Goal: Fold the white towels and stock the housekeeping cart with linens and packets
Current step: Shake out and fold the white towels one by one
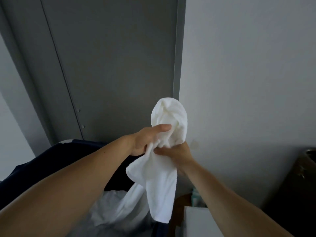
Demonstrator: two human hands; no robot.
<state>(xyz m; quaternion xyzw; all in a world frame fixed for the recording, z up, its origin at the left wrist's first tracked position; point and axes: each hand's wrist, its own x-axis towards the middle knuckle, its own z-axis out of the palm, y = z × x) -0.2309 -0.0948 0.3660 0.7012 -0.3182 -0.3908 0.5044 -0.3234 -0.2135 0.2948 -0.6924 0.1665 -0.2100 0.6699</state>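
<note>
Two hands, one white towel [168,117], held in the air before a grey door [111,65] and a pale wall [248,74].
Left hand [145,141] grips the towel's gathered middle from the left, thumb laid along the cloth and pointing right. Right hand [177,154] grips the same waist from the lower right, fingers curled into the folds, close against the left. Towel: long axis near upright. The upper end puffs into a rounded, creased bulb above the hands, and the lower end hangs as a limp tail pointing down. Plain white, crumpled, unfolded. Under the tail: a dark navy bag [51,159] with white linens [116,207] heaped inside. Lower right: a white flat surface [200,221] and a dark bin [304,177] by the wall.
</note>
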